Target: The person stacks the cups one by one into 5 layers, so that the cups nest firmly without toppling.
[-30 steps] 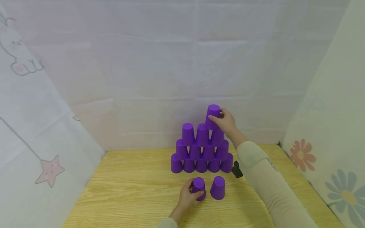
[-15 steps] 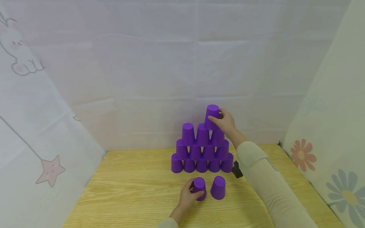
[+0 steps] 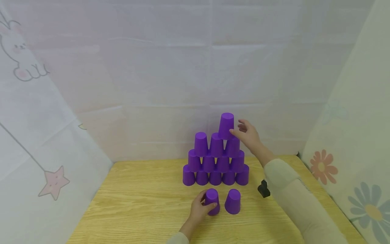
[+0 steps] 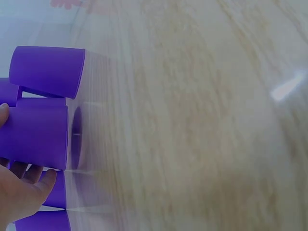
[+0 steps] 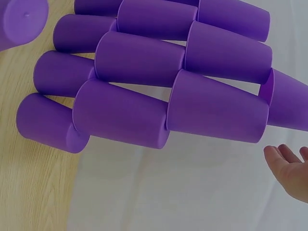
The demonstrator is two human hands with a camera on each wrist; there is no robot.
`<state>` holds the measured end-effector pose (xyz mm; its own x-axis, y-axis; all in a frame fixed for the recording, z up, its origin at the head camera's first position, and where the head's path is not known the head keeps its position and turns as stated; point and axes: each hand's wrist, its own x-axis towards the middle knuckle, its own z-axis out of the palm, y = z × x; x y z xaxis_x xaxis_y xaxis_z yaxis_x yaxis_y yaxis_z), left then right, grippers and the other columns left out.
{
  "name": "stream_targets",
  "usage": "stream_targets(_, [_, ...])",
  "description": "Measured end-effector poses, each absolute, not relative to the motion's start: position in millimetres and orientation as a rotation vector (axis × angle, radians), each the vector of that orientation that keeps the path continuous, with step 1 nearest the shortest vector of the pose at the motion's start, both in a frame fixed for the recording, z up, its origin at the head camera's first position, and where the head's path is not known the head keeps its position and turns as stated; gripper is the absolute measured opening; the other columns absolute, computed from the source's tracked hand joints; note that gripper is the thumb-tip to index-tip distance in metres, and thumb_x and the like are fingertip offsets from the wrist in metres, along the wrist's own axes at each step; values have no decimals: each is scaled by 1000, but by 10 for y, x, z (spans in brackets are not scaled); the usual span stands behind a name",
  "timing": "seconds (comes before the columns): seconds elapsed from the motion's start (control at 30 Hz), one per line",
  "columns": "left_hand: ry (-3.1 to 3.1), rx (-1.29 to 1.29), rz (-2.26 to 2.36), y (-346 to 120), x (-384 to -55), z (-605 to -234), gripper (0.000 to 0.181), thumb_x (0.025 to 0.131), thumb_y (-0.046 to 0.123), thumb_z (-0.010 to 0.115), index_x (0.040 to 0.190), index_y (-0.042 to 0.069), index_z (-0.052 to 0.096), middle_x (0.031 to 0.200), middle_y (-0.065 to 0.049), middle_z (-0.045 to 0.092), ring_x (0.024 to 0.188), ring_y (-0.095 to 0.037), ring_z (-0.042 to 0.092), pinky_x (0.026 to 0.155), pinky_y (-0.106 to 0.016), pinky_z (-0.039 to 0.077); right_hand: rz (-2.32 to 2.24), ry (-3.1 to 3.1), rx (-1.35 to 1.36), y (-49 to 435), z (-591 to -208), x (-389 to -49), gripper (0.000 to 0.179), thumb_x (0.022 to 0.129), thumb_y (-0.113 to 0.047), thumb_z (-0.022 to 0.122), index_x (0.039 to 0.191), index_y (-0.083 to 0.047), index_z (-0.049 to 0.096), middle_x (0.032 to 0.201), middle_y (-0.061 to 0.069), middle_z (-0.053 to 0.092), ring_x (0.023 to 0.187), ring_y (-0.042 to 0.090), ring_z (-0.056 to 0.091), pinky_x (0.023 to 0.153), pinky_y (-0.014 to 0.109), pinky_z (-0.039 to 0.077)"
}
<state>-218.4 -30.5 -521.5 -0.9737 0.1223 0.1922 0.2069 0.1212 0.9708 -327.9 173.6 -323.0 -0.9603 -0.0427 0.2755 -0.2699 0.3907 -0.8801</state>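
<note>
Purple cups stand upside down in a stacked pyramid [image 3: 215, 145] of three rows, with a single top cup [image 3: 226, 124] resting across the middle and right cups of the third row. Just right of that top cup is my right hand [image 3: 249, 135], fingers spread and holding nothing; the right wrist view shows a gap between hand [image 5: 291, 173] and cup [image 5: 291, 103]. In front of the pyramid, my left hand [image 3: 199, 208] grips an upside-down purple cup [image 3: 212, 196] low over the table, thumb on its near side. Whether its rim touches the table is unclear.
Another upside-down purple cup [image 3: 233, 202] stands right of the left hand's cup. A small black object [image 3: 263, 189] is beside the right sleeve [image 3: 283, 176]. Pale printed cloth [image 3: 164, 84] hangs behind and at both sides of the wooden table [image 3: 134, 196].
My right hand has let go of the top cup and drawn back to the right and slightly down. The top cup stays on the third row. My left hand has barely moved.
</note>
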Motion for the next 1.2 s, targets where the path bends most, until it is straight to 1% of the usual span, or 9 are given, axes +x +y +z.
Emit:
stream_targets(0.2, [-2286,-350,-2026,-379,-2196,-5156,53,72,6,68,118,-7,45,109,-21,52,101,-36,47,85,-47,38,1614,-2430,326,1850,-3230,-3165,66,80,-31,61,132,-7,30,127,17,38,116,31,35,91,45,32])
stream_targets(0.37, [-2272,-392,-2015,-433,-2198,-5072,51,72,7,68,118,-5,46,107,-19,53,98,-34,49,82,-43,41,1617,-2399,363,1945,-3259,-3088,65,79,-32,61,132,-7,31,126,17,39,114,31,36,91,45,33])
stream_targets(0.53, [-2286,-426,-2009,-471,-2204,-4939,49,74,8,67,116,-5,47,105,-18,54,96,-32,50,82,-41,43,1625,-2345,424,2042,-3334,-2979,63,80,-31,62,129,-3,34,124,19,40,113,34,37,90,46,34])
stream_targets(0.63, [-2281,-451,-1998,-491,-2226,-4846,47,73,8,68,114,-5,48,102,-18,55,94,-33,51,81,-42,43,1652,-2315,462,2093,-3415,-2899,62,81,-27,61,129,0,33,124,20,40,114,34,36,91,45,33])
stream_targets(0.7, [-2274,-471,-1988,-510,-2248,-4782,47,73,8,68,114,-5,49,100,-18,55,92,-33,51,80,-43,43,1665,-2299,468,2123,-3483,-2844,61,81,-26,61,128,1,32,124,19,40,114,32,37,91,43,34])
stream_targets(0.87, [-2283,-536,-1942,-571,-2317,-4612,47,74,9,67,116,-2,49,100,-15,56,91,-31,52,76,-40,45,1670,-2301,451,2182,-3676,-2705,58,81,-24,61,127,1,34,123,17,41,113,31,38,90,38,37])
stream_targets(1.0, [-2269,-572,-1900,-608,-2380,-4451,45,73,9,68,114,0,51,98,-13,57,88,-29,53,74,-38,46,1671,-2322,455,2196,-3823,-2609,56,82,-23,60,127,0,35,123,17,41,113,31,38,88,36,38])
stream_targets(1.13, [-2280,-582,-1862,-628,-2435,-4290,45,73,10,69,114,1,52,100,-11,57,90,-26,54,76,-36,45,1676,-2329,463,2202,-3954,-2539,55,83,-21,59,127,2,36,123,17,41,112,30,38,86,30,40])
stream_targets(1.2, [-2292,-594,-1836,-635,-2450,-4215,45,73,11,69,114,1,52,100,-11,57,89,-25,53,76,-37,45,1677,-2327,456,2201,-4018,-2512,55,82,-21,60,126,2,36,123,18,42,111,29,39,85,27,41])
